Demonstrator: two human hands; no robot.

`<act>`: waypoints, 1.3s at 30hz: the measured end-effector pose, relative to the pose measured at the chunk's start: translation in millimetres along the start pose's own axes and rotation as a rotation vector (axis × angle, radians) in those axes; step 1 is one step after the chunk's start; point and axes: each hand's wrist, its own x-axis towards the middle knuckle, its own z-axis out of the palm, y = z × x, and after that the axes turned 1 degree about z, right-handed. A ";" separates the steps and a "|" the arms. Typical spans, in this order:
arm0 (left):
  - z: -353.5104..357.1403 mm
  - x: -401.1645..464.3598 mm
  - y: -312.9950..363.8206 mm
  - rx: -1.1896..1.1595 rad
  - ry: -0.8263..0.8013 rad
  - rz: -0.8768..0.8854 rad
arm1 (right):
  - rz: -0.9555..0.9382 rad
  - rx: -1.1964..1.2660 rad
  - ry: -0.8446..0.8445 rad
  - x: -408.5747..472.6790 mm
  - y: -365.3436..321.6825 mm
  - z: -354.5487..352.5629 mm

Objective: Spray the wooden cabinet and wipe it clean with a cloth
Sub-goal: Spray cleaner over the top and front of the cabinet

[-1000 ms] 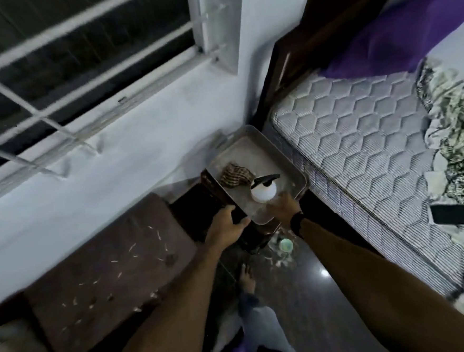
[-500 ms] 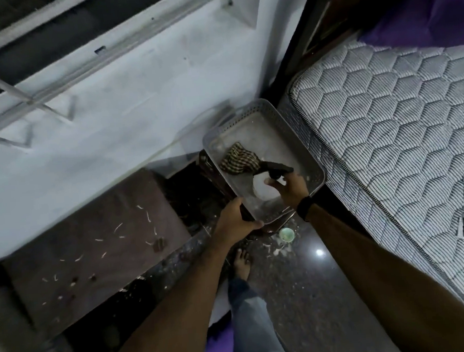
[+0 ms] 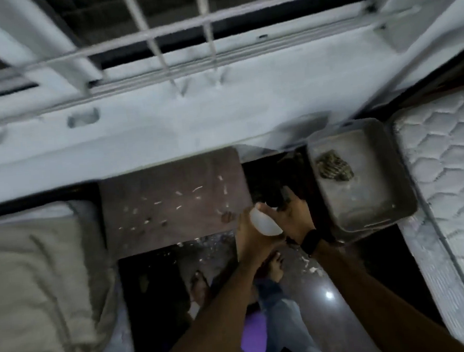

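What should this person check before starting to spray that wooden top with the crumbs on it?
1. Spray bottle in hand: ok, both the right hand and left hand hold it.
2. Nozzle aimed at the wooden cabinet: cannot tell, too blurred.
3. Cabinet top within reach: ok, right beside the hands.
4. Cloth ready: ok, lying in the grey tray.
5. Debris cleared off: not ok, pale bits litter the top.

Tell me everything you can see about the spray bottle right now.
The spray bottle has a rounded, translucent white body that looks like plastic and a dark trigger head, blurred here. It is held in the air, tilted, just past the near right corner of the brown wooden cabinet top and left of the grey tray. The left hand cups its body; the right hand grips the head. Its contents cannot be told.
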 end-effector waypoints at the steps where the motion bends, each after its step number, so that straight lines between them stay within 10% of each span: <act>1: -25.8 -6.5 -18.2 -0.019 0.025 -0.037 | 0.009 0.063 -0.070 -3.2 -14.8 31.0; 12: -192.6 -44.0 -184.9 -0.191 0.012 -0.514 | 0.150 0.086 -0.707 -29.9 -80.7 282.4; 24: -268.9 -2.5 -289.9 -0.366 0.004 -0.463 | 0.273 -0.016 -0.516 -7.1 -87.8 433.7; 39: -227.3 26.2 -292.7 -0.401 -0.137 -0.470 | 0.404 -0.011 -0.433 21.3 -53.1 408.9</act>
